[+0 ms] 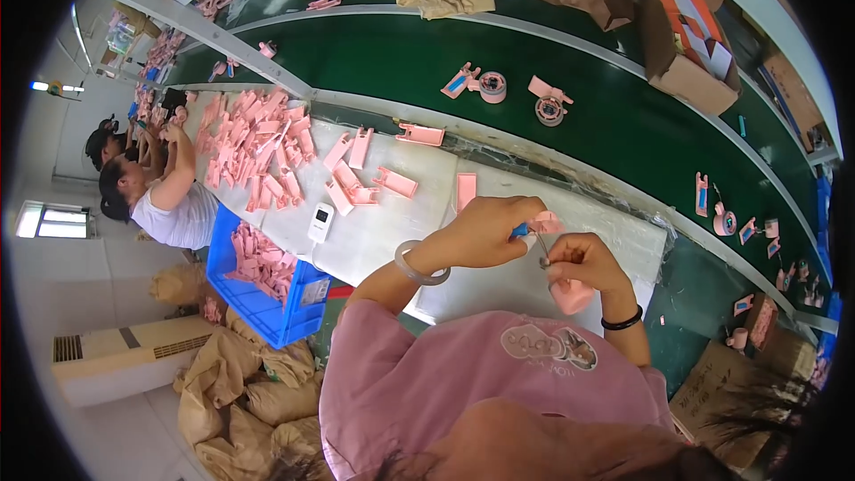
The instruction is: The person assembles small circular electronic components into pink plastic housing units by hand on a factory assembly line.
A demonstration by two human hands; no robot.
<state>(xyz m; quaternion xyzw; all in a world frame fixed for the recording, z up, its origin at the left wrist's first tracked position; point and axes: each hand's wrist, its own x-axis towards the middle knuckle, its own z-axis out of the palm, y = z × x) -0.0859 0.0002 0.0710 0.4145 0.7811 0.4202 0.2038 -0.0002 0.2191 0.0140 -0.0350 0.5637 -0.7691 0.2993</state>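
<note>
Over the white work surface, my left hand (485,233) is closed on a pink plastic part (547,222), with a blue piece (519,230) showing at its fingertips. My right hand (588,265) sits just to the right, its fingers curled round a rounded pink housing (571,297). A small dark metallic bit (544,263) is at the right fingertips, and thin wire-like lines run up from it toward the left hand; the exact join is too small to make out. Behind the left hand lies a pink shell (466,191).
A heap of pink shells (254,147) covers the table's left, near a white handheld device (321,222). A blue crate (285,325) with pink pieces stands below. Beyond runs a green conveyor belt (383,62) with wired pink assemblies (492,86). Another person (174,200) works at far left.
</note>
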